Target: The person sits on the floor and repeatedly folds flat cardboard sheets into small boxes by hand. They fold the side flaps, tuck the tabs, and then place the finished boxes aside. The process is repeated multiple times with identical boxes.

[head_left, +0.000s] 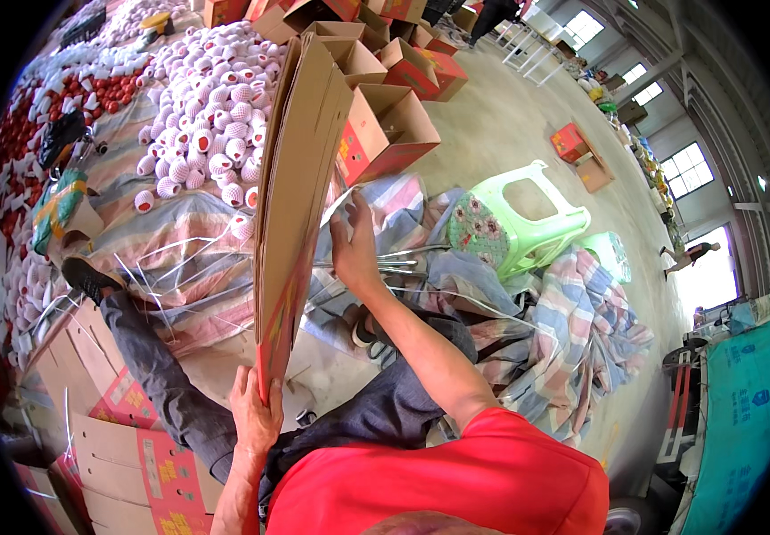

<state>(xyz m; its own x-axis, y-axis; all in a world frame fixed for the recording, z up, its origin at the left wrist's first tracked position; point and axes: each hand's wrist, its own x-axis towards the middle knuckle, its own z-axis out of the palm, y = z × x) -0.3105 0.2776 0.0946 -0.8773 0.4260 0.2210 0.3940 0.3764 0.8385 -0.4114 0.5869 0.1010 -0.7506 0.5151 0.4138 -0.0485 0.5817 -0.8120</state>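
A stack of flattened cardboard boxes [305,169], brown with red printed panels, stands on edge, tilted slightly, in front of me. My left hand [256,416] is closed on its near lower corner. On the stack's right side is my right hand [356,245], its fingers bent and closed around a white strip [336,207] beside the cardboard. Whether those fingers also touch the stack cannot be made out. Thin metal rods [398,261] lie just beyond my right wrist. My legs are spread on either side of the stack's lower end.
Red fruit in white foam nets [216,107] is heaped at far left on a striped tarp [180,218]. Open cartons [385,134] stand behind the stack. A light green stool [528,223] is at right, near bunched tarp [563,330]. Flattened boxes [118,455] lie at lower left.
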